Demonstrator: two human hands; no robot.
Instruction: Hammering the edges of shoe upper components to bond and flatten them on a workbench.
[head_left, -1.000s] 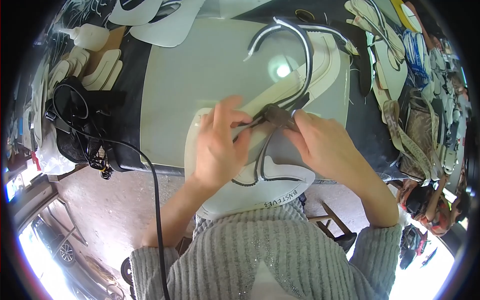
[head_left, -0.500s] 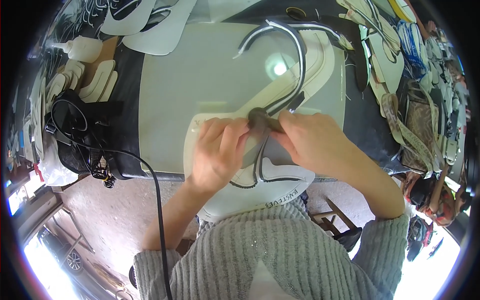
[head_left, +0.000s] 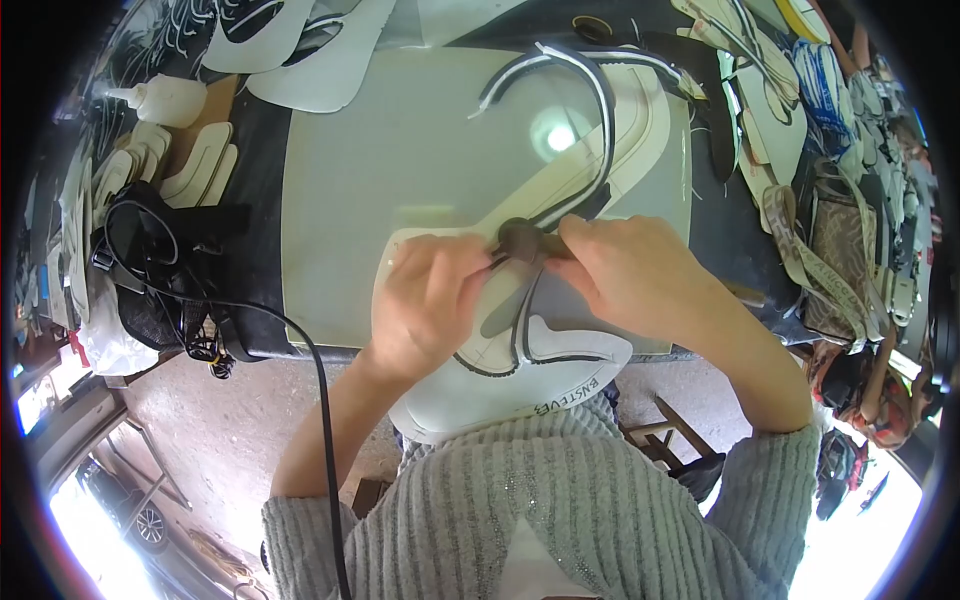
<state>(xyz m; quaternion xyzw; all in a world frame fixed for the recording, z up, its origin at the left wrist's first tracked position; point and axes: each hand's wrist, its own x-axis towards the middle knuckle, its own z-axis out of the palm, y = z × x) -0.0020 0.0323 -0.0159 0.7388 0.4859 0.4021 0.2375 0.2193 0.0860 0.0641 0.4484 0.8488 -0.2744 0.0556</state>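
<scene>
- Since a second ago, the hammer (head_left: 521, 241) has moved left, and the left grip (head_left: 425, 295) has drawn its fingers together.
- The black counter (head_left: 262, 155) carries a grey-green mat (head_left: 390, 140) and a white bottle (head_left: 172, 101); below spreads bare floor (head_left: 250, 420).
- Left grip: nearly closed, pinching a dark strip (head_left: 497, 260) beside the hammer's head.
- Right grip (head_left: 640, 275): closed on the hammer's handle, above a cream piece (head_left: 637, 122) lying on the mat.
</scene>
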